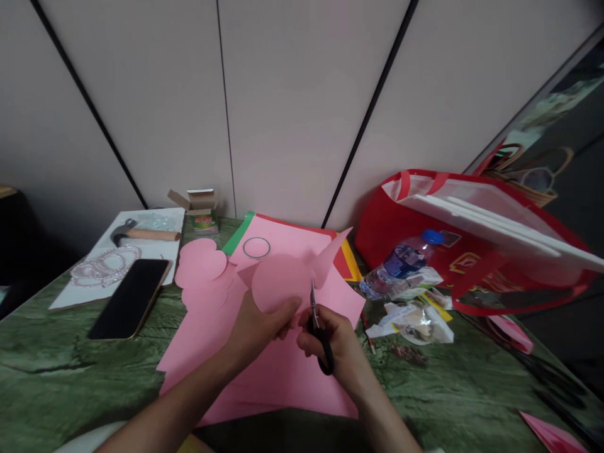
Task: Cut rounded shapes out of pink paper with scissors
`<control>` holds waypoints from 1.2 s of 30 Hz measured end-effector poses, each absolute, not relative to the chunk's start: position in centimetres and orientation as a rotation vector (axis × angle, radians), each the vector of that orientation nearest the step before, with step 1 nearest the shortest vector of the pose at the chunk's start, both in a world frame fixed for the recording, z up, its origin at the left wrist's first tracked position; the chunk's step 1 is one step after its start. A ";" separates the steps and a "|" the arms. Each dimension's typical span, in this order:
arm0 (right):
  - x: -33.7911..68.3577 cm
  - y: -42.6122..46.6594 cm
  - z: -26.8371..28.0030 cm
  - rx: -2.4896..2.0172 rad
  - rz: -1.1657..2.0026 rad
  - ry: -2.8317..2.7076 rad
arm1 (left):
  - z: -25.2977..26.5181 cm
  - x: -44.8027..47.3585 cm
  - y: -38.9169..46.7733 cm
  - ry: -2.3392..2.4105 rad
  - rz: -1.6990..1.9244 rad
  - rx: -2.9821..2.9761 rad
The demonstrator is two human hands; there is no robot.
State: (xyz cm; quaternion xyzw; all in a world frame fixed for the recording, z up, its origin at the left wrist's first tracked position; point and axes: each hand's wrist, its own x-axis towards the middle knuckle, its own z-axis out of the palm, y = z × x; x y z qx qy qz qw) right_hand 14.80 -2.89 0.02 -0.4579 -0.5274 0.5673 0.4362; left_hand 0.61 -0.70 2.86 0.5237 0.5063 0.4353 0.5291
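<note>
Held up over the table, a piece of pink paper (281, 283) is pinched in my left hand (264, 324), thumb on top. Its outline is rounded, and a pointed strip (329, 258) sticks out at its upper right. My right hand (333, 340) grips black-handled scissors (321, 336), whose blades point up at the paper's right edge. Larger pink sheets (264, 377) lie under both hands. To the left rests a stack of cut pink rounded shapes (201, 264). A thin dark ring (257, 247) sits on the sheets beyond my left hand.
Left are a phone (131, 299), a hammer (146, 234), bead strings (106, 264) and a small open box (204, 214). Right are a water bottle (401, 264), plastic packets (418, 321), a red pencil (368, 330) and a red bag (377, 214). A panelled wall (278, 113) stands behind.
</note>
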 end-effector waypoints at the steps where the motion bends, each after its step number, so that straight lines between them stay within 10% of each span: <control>1: 14.9 -2.9 0.1 -1.125 1.396 -1.311 | 2.9 0.6 -0.7 1.194 1.028 1.259; 36: 15.4 -2.7 -0.2 -1.176 1.324 -1.370 | 3.8 0.6 -0.9 1.196 0.979 1.342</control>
